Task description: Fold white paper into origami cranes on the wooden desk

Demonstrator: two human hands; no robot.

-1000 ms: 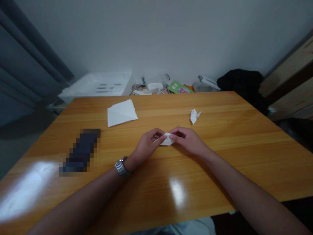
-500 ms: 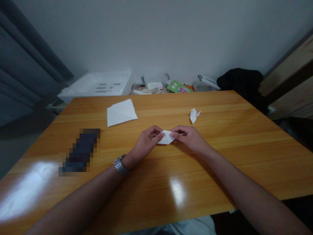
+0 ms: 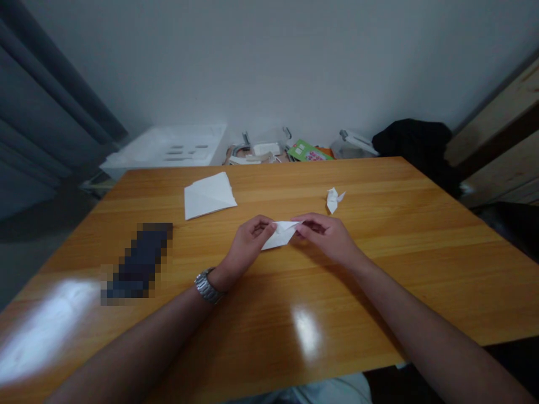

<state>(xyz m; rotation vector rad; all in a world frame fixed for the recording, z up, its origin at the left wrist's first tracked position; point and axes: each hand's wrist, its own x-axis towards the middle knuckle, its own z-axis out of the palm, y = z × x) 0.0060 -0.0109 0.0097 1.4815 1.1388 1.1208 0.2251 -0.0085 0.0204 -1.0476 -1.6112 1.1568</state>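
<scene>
A small piece of folded white paper (image 3: pixel 279 234) is held between both hands just above the middle of the table. My left hand (image 3: pixel 251 238) pinches its left end, thumb on top; a metal watch (image 3: pixel 208 285) circles that wrist. At the right end, my right hand (image 3: pixel 323 231) grips the paper between thumb and fingers. The fingertips behind the paper are partly hidden. Beyond the right hand lies a small folded paper figure (image 3: pixel 333 200) with pointed tips. To the far left rests a larger sheet of white paper (image 3: pixel 209 196), with a crease across it.
The wooden table (image 3: pixel 269 314) spreads under both arms. A pixelated dark object (image 3: pixel 141 261) lies at its left. Past the far edge are a white tray-like piece (image 3: pixel 168 147), a green booklet (image 3: pixel 307 150) and a black heap (image 3: pixel 412 140).
The held paper has changed from a compact many-sided shape to a longer, slanted one reaching lower left. My hands have shifted slightly; the other things stay put.
</scene>
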